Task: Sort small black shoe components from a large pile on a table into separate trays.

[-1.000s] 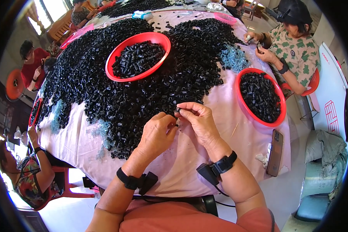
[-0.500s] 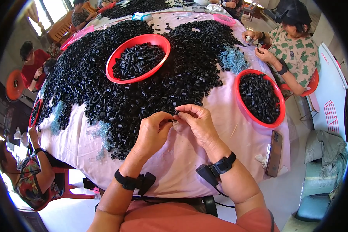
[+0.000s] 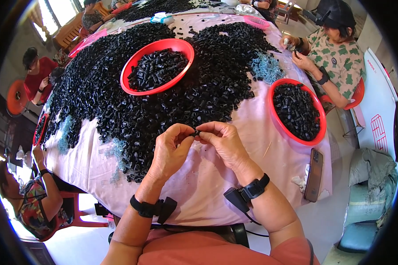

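A small black plastic piece (image 3: 197,132) sits between the fingertips of both hands, just in front of the heap. My left hand (image 3: 172,148) pinches it from one side, thumb against index finger. From the other side my right hand (image 3: 222,140) grips it the same way; the fingers cover most of the piece. Beyond them spreads a large heap of black plastic pieces (image 3: 97,88), short and hollow-looking. A red basin (image 3: 126,86) full of the same pieces rests on the heap. Another red basin (image 3: 292,136), also filled, stands to my right.
A pink cloth (image 3: 194,190) covers the table. Right of my hands lie a thin stick (image 3: 267,149) and a phone (image 3: 314,176). Clear bluish plastic bits (image 3: 266,68) are piled beyond the right basin. Other people sit around the table, one (image 3: 340,57) at the right.
My left hand has shifted slightly left and its fingers now meet the right hand's fingertips at the black piece. The person at the right has moved their hands a little.
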